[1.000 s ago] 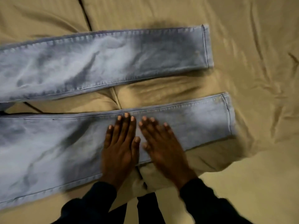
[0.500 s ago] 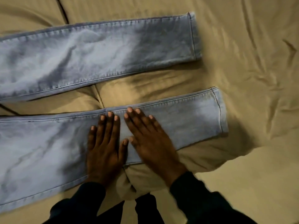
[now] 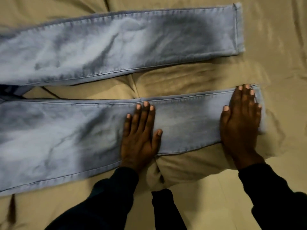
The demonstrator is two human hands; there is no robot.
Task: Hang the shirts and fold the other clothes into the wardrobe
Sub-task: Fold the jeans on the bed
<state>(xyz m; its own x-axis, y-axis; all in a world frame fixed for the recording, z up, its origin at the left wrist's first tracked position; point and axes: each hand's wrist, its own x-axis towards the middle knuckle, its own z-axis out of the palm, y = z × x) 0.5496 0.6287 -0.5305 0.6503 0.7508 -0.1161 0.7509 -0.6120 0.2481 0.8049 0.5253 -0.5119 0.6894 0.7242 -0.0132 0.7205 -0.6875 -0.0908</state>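
Jeans (image 3: 83, 138), pale blue, lie spread on the bed (image 3: 274, 39), both legs running left to right. Fingers straight and flat: left hand (image 3: 140, 136) presses mid-way along the near leg, right hand (image 3: 240, 123) presses its hem end. Dark sleeves (image 3: 274, 196) cover both arms; tan sheet wrinkled beneath.

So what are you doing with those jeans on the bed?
A person has a pair of light blue jeans spread out on a tan bedsheet, legs apart. Both hands lie flat on the nearer leg: the left hand presses the middle of it, the right hand presses near the hem. It looks like smoothing before folding; no fold is made yet.
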